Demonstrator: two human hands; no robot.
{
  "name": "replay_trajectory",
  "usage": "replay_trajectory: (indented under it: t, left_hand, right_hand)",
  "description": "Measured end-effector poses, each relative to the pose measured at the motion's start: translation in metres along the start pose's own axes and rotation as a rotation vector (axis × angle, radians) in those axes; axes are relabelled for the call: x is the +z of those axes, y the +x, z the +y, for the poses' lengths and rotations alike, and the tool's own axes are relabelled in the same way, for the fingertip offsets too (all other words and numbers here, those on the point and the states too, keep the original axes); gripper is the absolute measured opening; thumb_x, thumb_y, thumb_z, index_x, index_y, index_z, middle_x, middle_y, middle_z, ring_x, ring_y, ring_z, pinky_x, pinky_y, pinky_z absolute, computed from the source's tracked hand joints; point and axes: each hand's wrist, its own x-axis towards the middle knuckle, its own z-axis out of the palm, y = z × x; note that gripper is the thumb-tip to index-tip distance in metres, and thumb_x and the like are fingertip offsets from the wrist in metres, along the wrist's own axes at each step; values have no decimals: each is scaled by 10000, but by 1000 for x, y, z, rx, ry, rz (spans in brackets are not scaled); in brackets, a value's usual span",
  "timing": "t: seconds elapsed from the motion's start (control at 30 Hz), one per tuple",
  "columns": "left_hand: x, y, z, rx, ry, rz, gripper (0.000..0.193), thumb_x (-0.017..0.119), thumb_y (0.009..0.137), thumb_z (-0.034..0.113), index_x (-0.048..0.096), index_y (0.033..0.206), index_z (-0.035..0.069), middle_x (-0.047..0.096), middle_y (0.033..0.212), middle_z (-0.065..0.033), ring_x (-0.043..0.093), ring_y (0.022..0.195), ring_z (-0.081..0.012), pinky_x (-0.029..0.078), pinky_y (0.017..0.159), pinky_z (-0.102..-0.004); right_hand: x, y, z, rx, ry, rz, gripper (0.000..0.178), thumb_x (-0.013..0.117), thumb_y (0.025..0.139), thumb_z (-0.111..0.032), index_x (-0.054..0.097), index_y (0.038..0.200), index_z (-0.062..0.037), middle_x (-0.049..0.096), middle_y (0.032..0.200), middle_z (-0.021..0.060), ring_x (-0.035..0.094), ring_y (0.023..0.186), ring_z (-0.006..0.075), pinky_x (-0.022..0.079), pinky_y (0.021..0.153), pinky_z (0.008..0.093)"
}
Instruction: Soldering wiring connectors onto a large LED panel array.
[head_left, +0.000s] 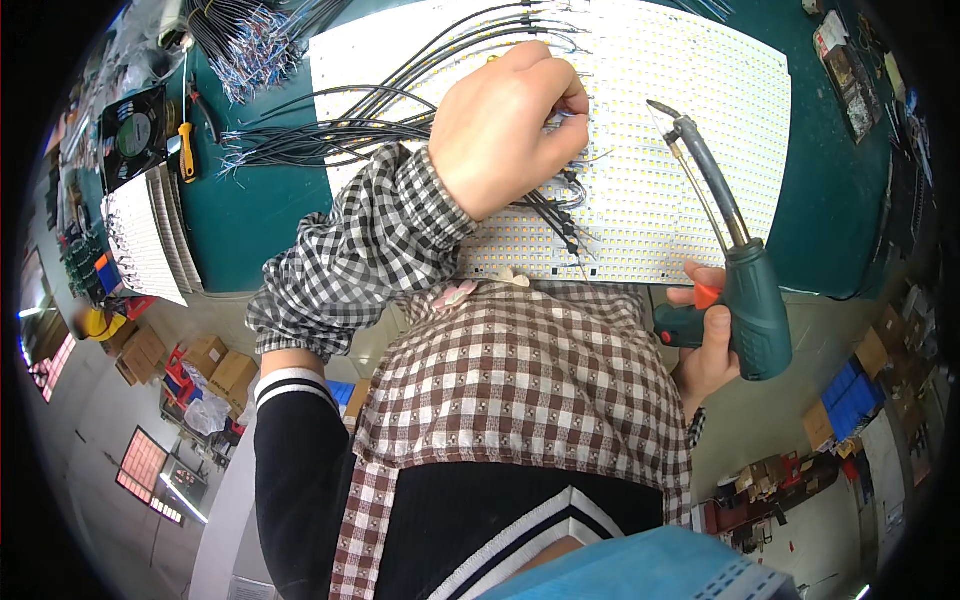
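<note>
My left hand is closed over the white LED panel, thumb and fingertips pinched together. A bit of wire shows at the pinch; the palm side is hidden. Black cables run from the left beneath that hand, and more cables with bared coloured ends lie just below it on the panel. At the panel's lower right, my right hand grips a dark green soldering gun with a red trigger. The gun's curved tip points up and left above the panel, apart from the wires.
The panel lies on a green tabletop. Bundled cables, a yellow-handled screwdriver, pliers, a black fan and stacked white boards sit left. A worn block-shaped box lies far right. Cardboard boxes stand beyond the table.
</note>
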Motion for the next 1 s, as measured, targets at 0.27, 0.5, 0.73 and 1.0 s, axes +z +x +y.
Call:
replay_trajectory:
  t: [0.27,0.5,0.73,1.0]
  left_hand:
    - [4,-5,0,30,28,21,99,652,712,94,594,776,46,521,728,-46,552,598,-165,450,540,-276]
    - [7,-5,3,41,59,35,93,650,712,93,586,763,48,518,726,-45,545,590,-171,446,541,-282]
    - [6,-5,5,17,49,19,93,647,712,99,586,762,49,519,729,-46,542,586,-175,442,537,-289]
    - [6,-5,5,30,56,22,89,645,713,99,586,761,52,523,733,-44,538,581,-176,440,532,-286]
  right_hand:
    - [-3,-7,1,47,7,-80,382,613,830,-166,516,1075,110,605,932,179,629,774,260,546,664,349]
    - [-3,-8,0,21,18,-116,286,608,828,-123,556,1008,94,609,899,161,615,755,243,541,667,342]
    - [-1,-7,-7,57,-37,-176,173,564,844,-86,558,927,66,601,845,148,606,773,229,509,724,348]
    - [-2,-7,-5,43,-112,-214,169,511,884,-101,531,922,62,590,827,148,610,776,235,510,733,347]
